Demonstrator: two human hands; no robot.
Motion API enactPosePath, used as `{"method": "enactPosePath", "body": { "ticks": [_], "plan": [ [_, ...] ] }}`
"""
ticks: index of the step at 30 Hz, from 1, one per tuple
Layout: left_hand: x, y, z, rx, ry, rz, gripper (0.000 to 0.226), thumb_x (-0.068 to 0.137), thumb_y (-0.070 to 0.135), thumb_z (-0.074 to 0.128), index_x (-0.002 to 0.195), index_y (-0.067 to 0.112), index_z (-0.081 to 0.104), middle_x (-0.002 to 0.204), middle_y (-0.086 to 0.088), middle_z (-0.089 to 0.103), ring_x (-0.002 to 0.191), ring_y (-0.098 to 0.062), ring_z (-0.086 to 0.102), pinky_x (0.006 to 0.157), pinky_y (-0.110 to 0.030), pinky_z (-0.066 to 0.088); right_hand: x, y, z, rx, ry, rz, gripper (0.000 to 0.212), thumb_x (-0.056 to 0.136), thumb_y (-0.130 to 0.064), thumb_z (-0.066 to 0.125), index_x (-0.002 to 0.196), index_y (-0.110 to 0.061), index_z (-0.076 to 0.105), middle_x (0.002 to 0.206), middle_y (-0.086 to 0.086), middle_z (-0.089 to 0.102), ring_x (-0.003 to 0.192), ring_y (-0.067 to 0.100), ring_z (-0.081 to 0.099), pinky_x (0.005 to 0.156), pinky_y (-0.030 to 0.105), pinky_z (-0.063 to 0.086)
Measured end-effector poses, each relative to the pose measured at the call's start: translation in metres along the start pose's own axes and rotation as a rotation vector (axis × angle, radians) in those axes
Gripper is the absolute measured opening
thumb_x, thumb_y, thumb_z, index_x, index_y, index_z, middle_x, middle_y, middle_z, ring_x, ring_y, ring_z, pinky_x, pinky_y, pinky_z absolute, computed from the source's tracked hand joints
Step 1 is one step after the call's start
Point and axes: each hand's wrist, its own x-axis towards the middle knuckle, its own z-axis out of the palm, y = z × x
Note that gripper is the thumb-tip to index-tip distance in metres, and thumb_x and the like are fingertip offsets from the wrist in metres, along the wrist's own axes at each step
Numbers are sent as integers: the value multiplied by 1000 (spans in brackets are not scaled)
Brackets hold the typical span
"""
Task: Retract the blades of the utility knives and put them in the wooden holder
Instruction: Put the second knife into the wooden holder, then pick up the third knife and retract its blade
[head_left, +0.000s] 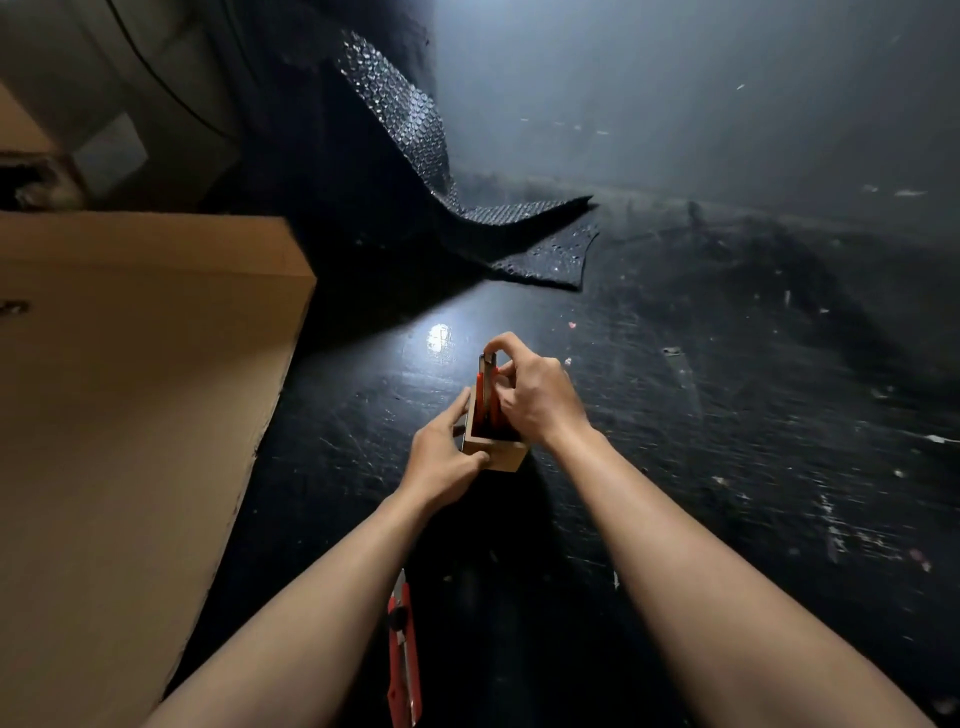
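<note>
A small wooden holder (503, 453) stands on the black table in the middle of the view. My left hand (444, 457) grips its left side and front corner. Red utility knives (487, 391) stand upright inside it, tops sticking out. My right hand (530, 395) pinches the top of one of these knives from the right, fingers curled over its end. Another red utility knife (404, 654) lies flat on the table near the bottom edge, between my forearms, with its blade out toward the holder.
A large cardboard box (130, 389) fills the left side, close to my left arm. A dark sheet of bubble wrap (467, 218) lies at the back. The scratched black table (727, 415) stretches to the right with small scraps on it.
</note>
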Motion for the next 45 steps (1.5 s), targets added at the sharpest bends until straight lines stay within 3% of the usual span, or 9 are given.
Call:
{"method": "enactPosePath", "body": {
  "ticks": [8, 15, 18, 23, 31, 34, 39, 42, 45],
  "plan": [
    [-3, 0, 1, -19, 33, 30, 92, 71, 5, 73, 153, 35, 46, 135, 1, 71, 121, -14, 68, 102, -27, 54, -3, 1, -1, -54, 73, -47, 43, 94, -13, 64, 136, -19, 59, 100, 16, 78, 90, 36, 74, 80, 50, 61],
    [-17, 6, -8, 35, 77, 22, 86, 76, 20, 88, 153, 24, 49, 142, -3, 66, 129, -19, 63, 112, -45, 48, -23, -17, -25, -132, 78, -80, 26, 93, -14, 60, 117, -14, 70, 104, 15, 78, 94, 36, 73, 80, 47, 60],
    [-36, 9, -17, 109, 135, 14, 73, 82, 17, 84, 149, 15, 55, 137, -6, 69, 122, -21, 67, 108, -41, 52, -44, -26, -27, -196, 6, -63, 22, 92, -19, 60, 110, -16, 73, 102, 10, 78, 92, 32, 72, 79, 45, 60],
    [-92, -18, -35, 283, 162, 66, 48, 84, 15, 77, 131, 19, 68, 112, 1, 74, 99, -13, 70, 96, -36, 59, -96, -33, -2, -212, -149, -51, 17, 96, -24, 59, 104, -16, 73, 101, 7, 78, 90, 29, 73, 79, 44, 60],
    [-184, -86, -31, 240, 102, -162, 26, 79, 15, 77, 103, 26, 73, 94, 10, 70, 88, -9, 69, 79, -25, 57, -180, -30, 77, -175, -394, 95, 22, 92, -25, 60, 111, -20, 70, 109, 10, 75, 100, 33, 70, 84, 43, 59],
    [-202, -102, -21, 163, 83, -251, 29, 81, 2, 72, 102, 22, 71, 92, 9, 72, 86, -8, 70, 67, -11, 48, -207, -27, 102, -95, -453, 198, 22, 91, -22, 64, 113, -22, 68, 108, 7, 74, 99, 28, 70, 86, 42, 59],
    [-219, -117, -7, 14, 77, -319, 35, 85, -3, 68, 110, 21, 70, 92, 8, 72, 80, -4, 71, 57, -5, 49, -240, -24, 128, 86, -435, 314, 23, 89, -24, 72, 111, -23, 71, 99, -2, 74, 90, 14, 70, 81, 34, 59],
    [-223, -118, -3, -57, 58, -317, 40, 83, -2, 76, 113, 25, 70, 90, 9, 74, 79, -1, 73, 61, -7, 52, -251, -24, 134, 212, -391, 341, 34, 87, -23, 78, 120, -25, 68, 89, -12, 70, 81, 0, 67, 70, 18, 54],
    [-228, -123, 1, -159, 73, -368, 42, 78, -6, 77, 112, 20, 74, 91, 4, 78, 81, -9, 78, 71, -18, 61, -261, -23, 136, 278, -356, 367, 37, 88, -18, 78, 122, -27, 69, 91, -11, 73, 83, 1, 70, 75, 21, 60]
  ]
}}
